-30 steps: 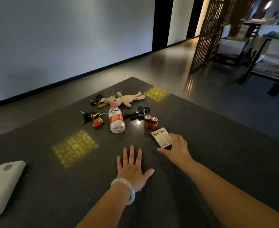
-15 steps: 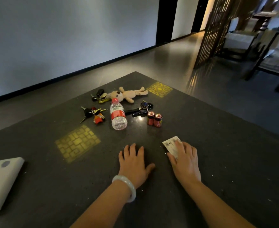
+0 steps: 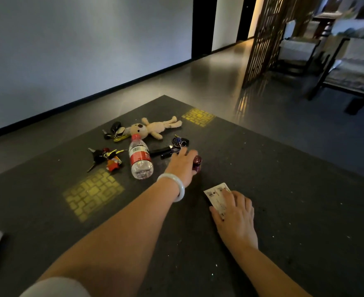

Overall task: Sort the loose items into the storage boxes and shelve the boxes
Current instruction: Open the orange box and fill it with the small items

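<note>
1. Now your left hand [image 3: 182,165] reaches over the batteries [image 3: 197,163] beside the bottle [image 3: 140,160]; whether its fingers grip them, you can't tell.
2. Your right hand [image 3: 233,213] lies flat, fingers straight, pressing the card [image 3: 216,195] onto the dark table [image 3: 284,211].

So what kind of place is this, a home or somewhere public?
Probably a lounge or lobby, though I can't be sure: a dark stone table with gold inlays, a carved wooden screen, armchairs beyond it, and a polished floor.
</note>
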Action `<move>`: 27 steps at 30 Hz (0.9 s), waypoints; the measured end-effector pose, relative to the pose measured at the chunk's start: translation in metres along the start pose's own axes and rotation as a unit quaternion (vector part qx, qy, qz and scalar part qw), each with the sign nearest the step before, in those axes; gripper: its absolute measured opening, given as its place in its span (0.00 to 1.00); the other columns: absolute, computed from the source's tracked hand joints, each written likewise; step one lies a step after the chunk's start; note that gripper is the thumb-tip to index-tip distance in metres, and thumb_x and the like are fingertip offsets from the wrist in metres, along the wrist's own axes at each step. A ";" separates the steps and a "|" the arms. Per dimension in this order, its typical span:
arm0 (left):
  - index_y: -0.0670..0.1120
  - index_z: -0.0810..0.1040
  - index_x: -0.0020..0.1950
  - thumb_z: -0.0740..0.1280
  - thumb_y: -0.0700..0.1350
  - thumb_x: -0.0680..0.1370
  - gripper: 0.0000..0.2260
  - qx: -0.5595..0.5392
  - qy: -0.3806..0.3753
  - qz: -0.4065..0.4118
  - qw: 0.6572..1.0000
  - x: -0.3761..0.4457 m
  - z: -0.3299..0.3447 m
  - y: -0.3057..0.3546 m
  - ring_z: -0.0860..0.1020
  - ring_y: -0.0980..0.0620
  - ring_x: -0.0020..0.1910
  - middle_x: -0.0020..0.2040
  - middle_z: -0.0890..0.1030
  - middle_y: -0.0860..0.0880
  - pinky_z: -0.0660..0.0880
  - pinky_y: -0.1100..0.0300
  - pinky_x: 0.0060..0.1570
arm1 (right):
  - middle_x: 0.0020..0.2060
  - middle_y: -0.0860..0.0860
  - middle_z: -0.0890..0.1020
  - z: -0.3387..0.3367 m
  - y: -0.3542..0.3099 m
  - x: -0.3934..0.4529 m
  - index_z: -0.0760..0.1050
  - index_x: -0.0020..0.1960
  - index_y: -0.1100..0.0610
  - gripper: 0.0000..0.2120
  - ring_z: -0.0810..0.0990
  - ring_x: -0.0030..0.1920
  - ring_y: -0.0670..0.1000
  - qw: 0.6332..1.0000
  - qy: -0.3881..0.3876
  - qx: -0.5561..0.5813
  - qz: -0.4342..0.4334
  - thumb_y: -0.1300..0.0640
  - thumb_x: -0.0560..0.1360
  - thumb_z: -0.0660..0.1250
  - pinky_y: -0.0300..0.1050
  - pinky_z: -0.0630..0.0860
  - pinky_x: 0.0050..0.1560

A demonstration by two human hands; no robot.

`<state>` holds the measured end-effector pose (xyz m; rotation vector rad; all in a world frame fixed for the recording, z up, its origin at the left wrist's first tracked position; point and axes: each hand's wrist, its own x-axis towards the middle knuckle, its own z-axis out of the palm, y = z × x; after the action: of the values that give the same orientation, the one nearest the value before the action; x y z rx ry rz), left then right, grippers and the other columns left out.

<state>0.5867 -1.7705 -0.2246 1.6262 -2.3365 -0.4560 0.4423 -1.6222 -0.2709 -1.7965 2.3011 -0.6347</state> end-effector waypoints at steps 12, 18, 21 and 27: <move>0.56 0.70 0.66 0.69 0.49 0.76 0.20 -0.170 -0.029 -0.030 0.985 -0.099 0.007 -0.001 0.69 0.51 0.65 0.63 0.71 0.53 0.66 0.50 0.68 | 0.68 0.49 0.65 -0.008 0.001 -0.010 0.60 0.72 0.47 0.29 0.62 0.69 0.50 1.000 -0.007 0.009 -0.016 0.42 0.75 0.63 0.50 0.61 0.71; 0.62 0.71 0.63 0.70 0.53 0.75 0.18 -0.168 0.018 -0.089 0.982 -0.204 0.023 0.031 0.68 0.56 0.62 0.58 0.68 0.58 0.62 0.52 0.68 | 0.71 0.46 0.61 -0.025 0.010 -0.080 0.54 0.75 0.45 0.31 0.59 0.71 0.49 0.999 -0.044 -0.007 -0.028 0.40 0.75 0.61 0.49 0.58 0.72; 0.62 0.71 0.62 0.71 0.52 0.75 0.18 -0.176 0.002 -0.071 0.982 -0.243 0.027 0.059 0.69 0.57 0.60 0.57 0.68 0.58 0.65 0.53 0.68 | 0.71 0.43 0.61 -0.045 0.031 -0.127 0.54 0.75 0.42 0.32 0.57 0.71 0.48 0.998 -0.058 -0.006 -0.009 0.38 0.75 0.61 0.48 0.57 0.71; 0.58 0.71 0.63 0.70 0.51 0.75 0.18 -0.221 -0.073 -0.014 0.972 -0.271 0.043 0.131 0.71 0.59 0.59 0.57 0.68 0.57 0.67 0.64 0.64 | 0.66 0.41 0.68 -0.112 0.080 -0.187 0.62 0.68 0.40 0.27 0.61 0.67 0.47 0.984 -0.006 0.097 0.149 0.40 0.72 0.67 0.47 0.63 0.68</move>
<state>0.5503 -1.4683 -0.2210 1.4488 -2.1053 -1.0488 0.3796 -1.4028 -0.2292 -1.3321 2.3417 -0.7623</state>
